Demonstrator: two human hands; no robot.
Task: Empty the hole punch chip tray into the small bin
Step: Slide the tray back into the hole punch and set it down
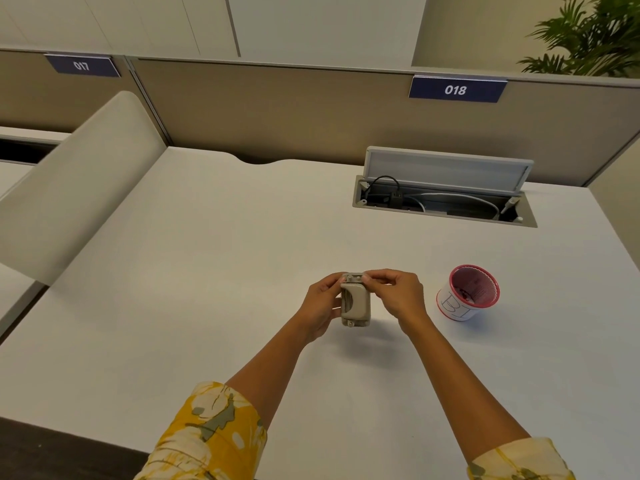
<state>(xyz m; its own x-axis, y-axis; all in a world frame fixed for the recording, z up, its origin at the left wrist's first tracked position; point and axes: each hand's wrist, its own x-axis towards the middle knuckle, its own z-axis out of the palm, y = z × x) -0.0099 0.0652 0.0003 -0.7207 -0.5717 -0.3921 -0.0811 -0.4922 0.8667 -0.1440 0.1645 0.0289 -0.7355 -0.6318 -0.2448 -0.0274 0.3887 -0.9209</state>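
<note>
A beige hole punch (355, 301) with a smooth, matt plastic-looking shell sits between two bare hands above a pale desk (207, 254) whose laminate-like top is smooth and matt. To the right, the small bin (467, 294) looks like a paper cup, white outside with a glossy red rim and lining. Far right, a cable box (445, 199) shows a brushed, metal-looking grey lid and frame. The partition (277, 109) behind appears cloth-covered and matt. Near the camera, yellow floral sleeves (211, 434) look like soft printed cloth
</note>
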